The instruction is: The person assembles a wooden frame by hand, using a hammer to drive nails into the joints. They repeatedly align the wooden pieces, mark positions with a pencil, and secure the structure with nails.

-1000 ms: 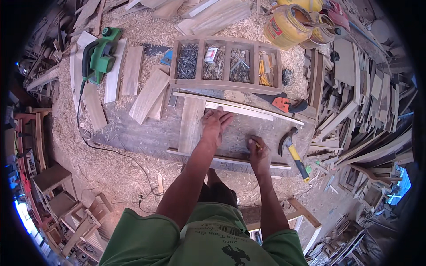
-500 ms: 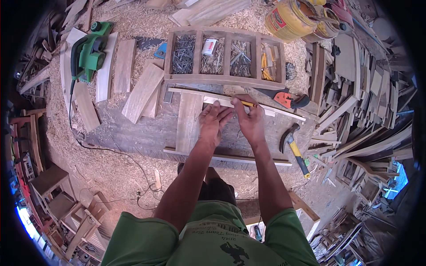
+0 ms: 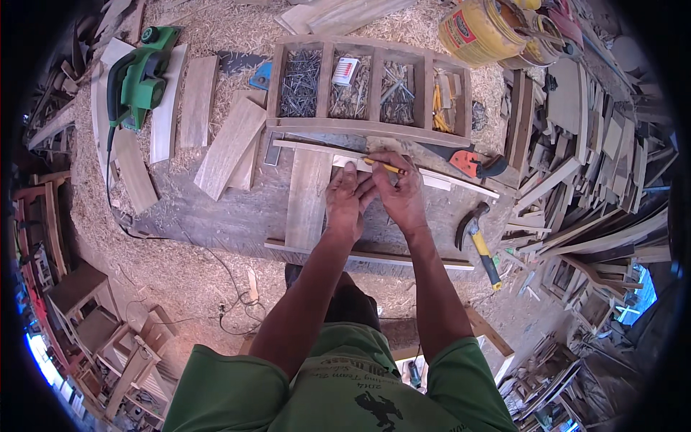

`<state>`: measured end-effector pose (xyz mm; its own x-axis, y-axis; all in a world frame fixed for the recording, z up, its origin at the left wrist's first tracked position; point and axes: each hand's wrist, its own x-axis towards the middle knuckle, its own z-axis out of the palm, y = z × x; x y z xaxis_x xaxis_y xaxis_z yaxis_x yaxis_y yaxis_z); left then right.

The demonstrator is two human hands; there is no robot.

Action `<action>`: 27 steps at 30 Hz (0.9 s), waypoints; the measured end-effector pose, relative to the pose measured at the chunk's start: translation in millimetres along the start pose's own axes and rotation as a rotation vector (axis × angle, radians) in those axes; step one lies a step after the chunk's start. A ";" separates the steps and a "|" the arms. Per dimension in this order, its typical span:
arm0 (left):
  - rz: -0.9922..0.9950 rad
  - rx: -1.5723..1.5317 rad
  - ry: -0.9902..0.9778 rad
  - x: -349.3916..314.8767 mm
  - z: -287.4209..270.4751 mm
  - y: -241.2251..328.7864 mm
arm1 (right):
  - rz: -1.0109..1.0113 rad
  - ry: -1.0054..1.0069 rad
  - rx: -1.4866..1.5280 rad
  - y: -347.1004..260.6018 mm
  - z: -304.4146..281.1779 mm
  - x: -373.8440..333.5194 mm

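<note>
My right hand (image 3: 400, 194) pinches a yellow pencil (image 3: 384, 165), whose tip points left toward my other thumb. Close beside it, my left hand (image 3: 347, 201) is closed on a pale piece of wood (image 3: 344, 161), thumb on top; its fingers underneath are partly hidden. That piece lies along a long thin wooden strip (image 3: 461, 183) that runs behind both hands. A flat wooden board (image 3: 307, 194) stretches left of my hands, from this strip down to a second strip (image 3: 367, 257) at the bench's near edge.
A divided wooden tray (image 3: 371, 129) with nails and pencils stands beyond my hands. To the right lie a claw hammer (image 3: 481, 246) and an orange-handled saw (image 3: 471, 163). A green electric planer (image 3: 144, 83) and loose boards (image 3: 230, 147) are at left. Yellow tubs (image 3: 479, 34) stand far right.
My right hand has shifted slightly left, bringing the pencil nearer my left thumb. The pencil now slants down to the right more. My left hand stays on the pale wood.
</note>
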<state>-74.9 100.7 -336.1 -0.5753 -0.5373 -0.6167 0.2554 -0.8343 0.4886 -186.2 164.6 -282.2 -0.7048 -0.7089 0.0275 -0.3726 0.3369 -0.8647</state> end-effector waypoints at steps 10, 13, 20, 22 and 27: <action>0.003 -0.011 0.005 -1.6 2.3 1.3 | -0.017 -0.029 -0.002 1.0 -3.4 0.8; -0.003 -0.002 0.013 -2.0 2.6 2.0 | 0.024 -0.037 0.054 -1.2 -3.6 2.2; -0.008 0.000 0.026 -2.7 5.6 3.2 | 0.015 -0.049 0.050 6.1 -3.9 2.8; -0.013 0.002 0.046 -3.6 7.8 4.2 | 0.036 -0.052 0.069 4.4 -4.2 2.7; -0.004 -0.008 0.032 -3.4 6.6 4.0 | 0.014 -0.066 0.067 -1.2 -6.8 4.0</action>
<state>-77.1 100.1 -328.0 -0.5510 -0.5376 -0.6382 0.2597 -0.8373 0.4811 -192.7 165.6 -277.6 -0.6674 -0.7445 -0.0163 -0.3198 0.3063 -0.8966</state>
